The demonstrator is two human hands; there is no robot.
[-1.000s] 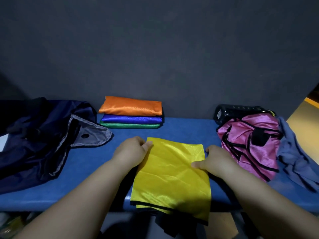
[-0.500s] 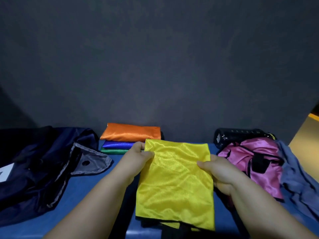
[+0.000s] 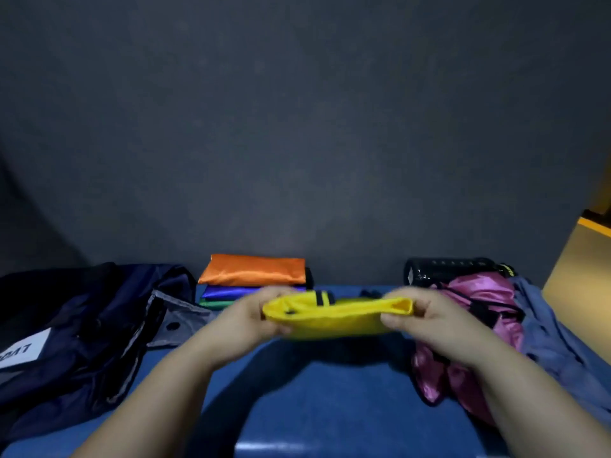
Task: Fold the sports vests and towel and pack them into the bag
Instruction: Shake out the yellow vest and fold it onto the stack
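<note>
Your left hand (image 3: pixel 261 314) and right hand (image 3: pixel 426 322) each pinch one end of the folded shiny yellow mesh vest (image 3: pixel 334 320), held above the blue table (image 3: pixel 330 391). Level both ends, then lay it squarely on the orange-topped stack of folded vests (image 3: pixel 254 271) at eleven o'clock.

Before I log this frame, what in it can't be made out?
Head view only.
- Yellow vest: motion-blurred, edge-on between left hand and right hand; its folds cannot be counted.
- Green vest: mostly hidden by the left hand.
- White label on the bag: cut off by the left edge, text incomplete.
- Black cylinder: partly behind the pink vest; what it is, unclear.
</note>
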